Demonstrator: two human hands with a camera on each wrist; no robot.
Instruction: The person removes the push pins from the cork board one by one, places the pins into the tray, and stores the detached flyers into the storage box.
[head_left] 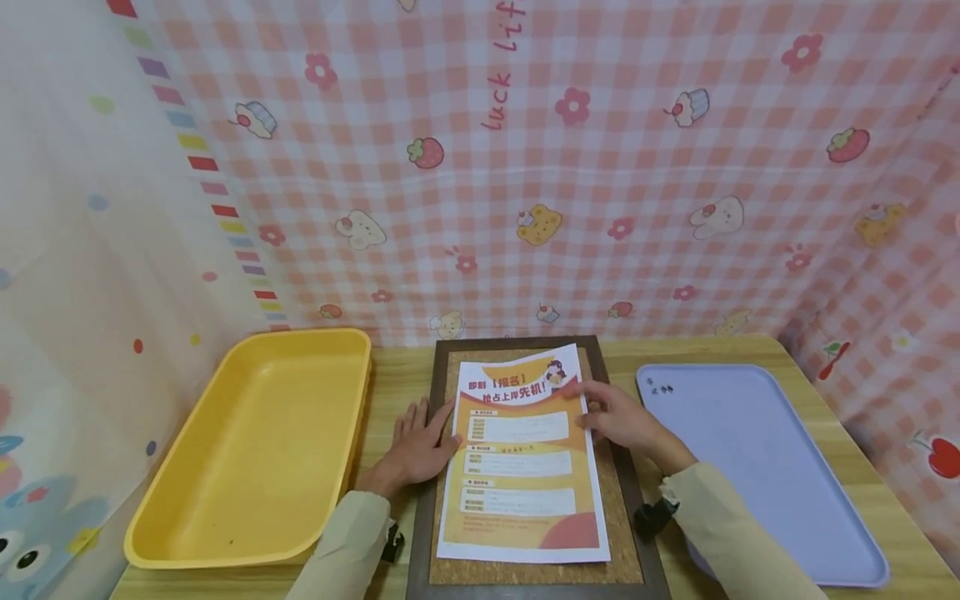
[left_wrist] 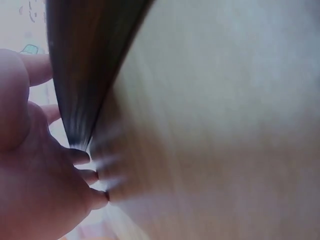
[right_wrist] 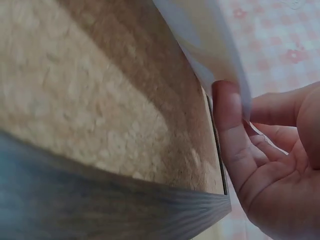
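A printed yellow-and-white poster sheet lies a little askew over a cork board with a dark wooden frame. My right hand pinches the sheet's right edge in its upper half. In the right wrist view the sheet is lifted off the cork, with one finger behind it. On the other side, my left hand rests with spread fingers across the frame's left side, thumb and index finger at the paper's left edge. Its other fingertips touch the table beside the frame.
To the left stands a deep yellow tray. On the right is a shallow lavender tray with several small dark pieces in its far left corner. A pink checked curtain hangs behind the wooden table.
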